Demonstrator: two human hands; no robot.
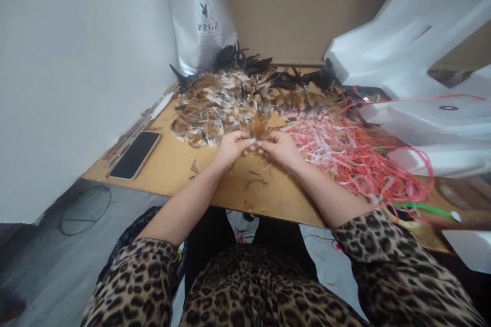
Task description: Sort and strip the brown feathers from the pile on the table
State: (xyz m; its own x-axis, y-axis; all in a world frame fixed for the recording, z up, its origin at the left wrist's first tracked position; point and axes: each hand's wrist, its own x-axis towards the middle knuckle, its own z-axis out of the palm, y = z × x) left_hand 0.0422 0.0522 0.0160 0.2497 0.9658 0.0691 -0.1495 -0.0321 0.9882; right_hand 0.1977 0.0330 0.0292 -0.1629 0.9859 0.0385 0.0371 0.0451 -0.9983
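My left hand [231, 146] and my right hand [281, 146] meet over the wooden table [176, 166], fingers pinched together on a small tuft of brown feathers [260, 126]. Behind the tuft spreads a large pile of brown, white and black feathers [233, 94]. To the right of my right hand lies a tangle of red and white plastic string [345, 150], touching its wrist side.
A black phone [135, 154] lies near the table's left edge, beside thin strips by the white wall. A silver bag [201, 15] stands at the back against cardboard. White plastic bags [422, 61] crowd the right side. A green strand [422, 208] lies at the right front.
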